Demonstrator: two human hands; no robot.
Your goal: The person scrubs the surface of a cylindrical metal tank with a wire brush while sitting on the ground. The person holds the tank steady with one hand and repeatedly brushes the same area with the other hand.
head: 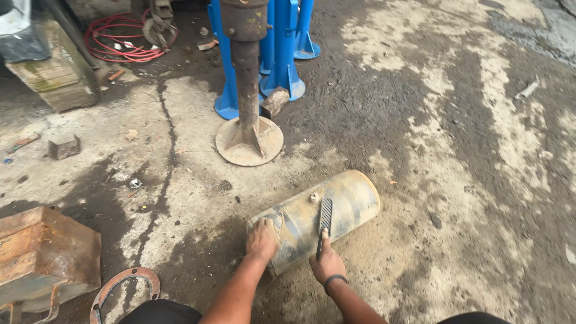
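Observation:
A worn yellowish metal cylinder tank [345, 201] lies on its side on the dirty concrete floor. My left hand [261, 240] rests flat on its near end, steadying it. My right hand [327, 262], with a dark band on the wrist, grips the handle of a flat dark file [324, 219] that lies along the top of the tank. A small fitting [314, 197] sticks up from the tank just left of the file.
A rusty post on a round base [249, 141] stands beyond the tank, with blue stands [282, 54] behind it. A rusty metal box [45, 252] and a ring gasket [123, 287] lie at lower left. Red hose [120, 39] coils at top left.

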